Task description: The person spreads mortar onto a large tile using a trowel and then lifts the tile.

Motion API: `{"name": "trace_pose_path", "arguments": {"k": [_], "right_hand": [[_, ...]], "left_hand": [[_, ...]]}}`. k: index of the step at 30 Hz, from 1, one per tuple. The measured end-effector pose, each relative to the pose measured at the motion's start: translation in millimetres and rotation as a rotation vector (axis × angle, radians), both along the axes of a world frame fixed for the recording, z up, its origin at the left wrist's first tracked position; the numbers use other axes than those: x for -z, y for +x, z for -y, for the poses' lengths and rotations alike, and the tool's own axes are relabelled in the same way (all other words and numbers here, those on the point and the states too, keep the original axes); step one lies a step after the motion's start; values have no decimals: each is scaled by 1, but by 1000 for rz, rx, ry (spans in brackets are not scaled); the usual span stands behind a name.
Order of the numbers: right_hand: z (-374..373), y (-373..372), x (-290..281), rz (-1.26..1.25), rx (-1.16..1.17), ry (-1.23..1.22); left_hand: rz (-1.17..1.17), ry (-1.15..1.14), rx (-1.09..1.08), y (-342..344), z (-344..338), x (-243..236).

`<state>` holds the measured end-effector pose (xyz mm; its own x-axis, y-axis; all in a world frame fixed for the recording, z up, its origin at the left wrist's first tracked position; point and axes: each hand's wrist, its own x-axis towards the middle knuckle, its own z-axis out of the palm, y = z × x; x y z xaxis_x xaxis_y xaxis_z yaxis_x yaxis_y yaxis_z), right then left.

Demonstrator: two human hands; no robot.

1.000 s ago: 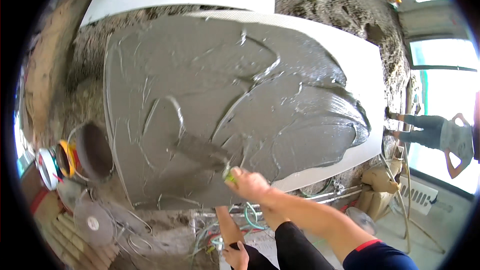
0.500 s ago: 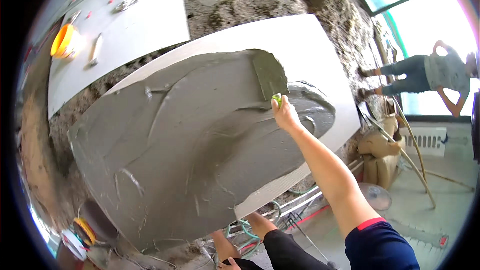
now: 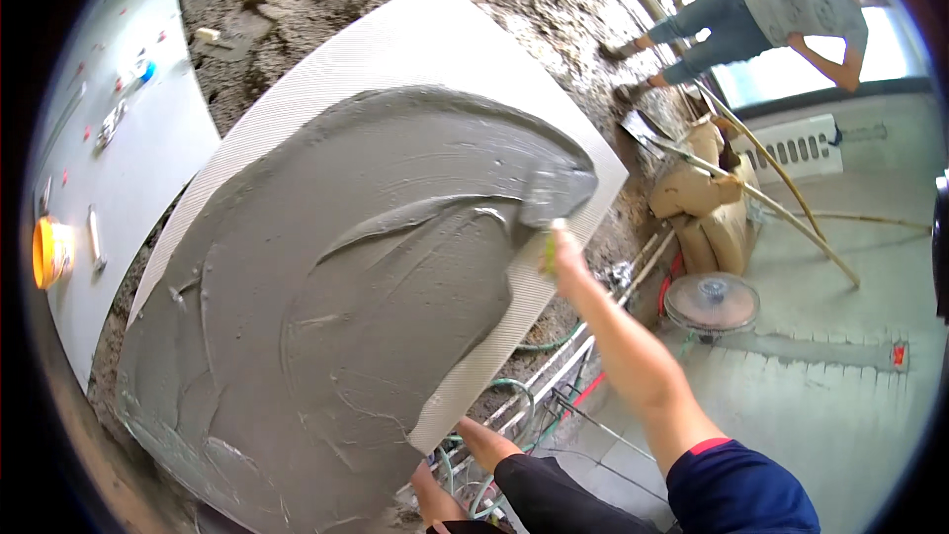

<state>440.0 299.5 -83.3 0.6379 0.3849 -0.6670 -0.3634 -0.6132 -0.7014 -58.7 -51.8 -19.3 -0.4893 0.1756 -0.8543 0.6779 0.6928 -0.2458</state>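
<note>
My right hand (image 3: 565, 265) is closed around the green handle of a trowel, its arm stretched out from the lower right. The trowel's blade (image 3: 556, 200), partly smeared with grey paste and blurred by motion, lies on the paste near the right edge of a large tile. Wet grey adhesive (image 3: 326, 267) covers most of the tile, with curved ridges and swirl marks. Along the upper and right borders the tile's pale ribbed back (image 3: 415, 40) stays bare. My left hand does not show.
Another tile (image 3: 129, 148) at the left carries an orange bucket (image 3: 51, 252) and small tools. Rough soil (image 3: 316, 0) lies behind. A person (image 3: 781, 20) stands at the upper right, near a shovel, poles and brown sacks (image 3: 712, 222). Hoses and pipes (image 3: 534, 391) run beside my legs.
My right hand has swept the trowel toward the tile's right edge, and the paste there now lies in fresh curved ridges. My view has turned, so the scene has shifted left.
</note>
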Motion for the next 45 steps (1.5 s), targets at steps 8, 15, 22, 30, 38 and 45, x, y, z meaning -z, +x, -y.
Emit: {"name": "trace_pose_path", "arguments": {"k": [8,15,22,30,38,45], "right_hand": [[33,-68,-43,303,-1060,-254],[16,114,-10,704,-424,-420],[34,157,15,267,-119,-126],[101,146,7,211,195,-151],[123,63,-14,200,-154,10],[132,71,29,110,58,126]], "left_hand": [[-171,-25,235,16,-41,-10],[-158,-102,293,28,-70,-26],[-195,-113,324,28,-80,-29],[-123,-133,308,41,-99,-37],[-123,-105,310,40,-105,-41],[-140,-74,388,32,-94,-29]]}}
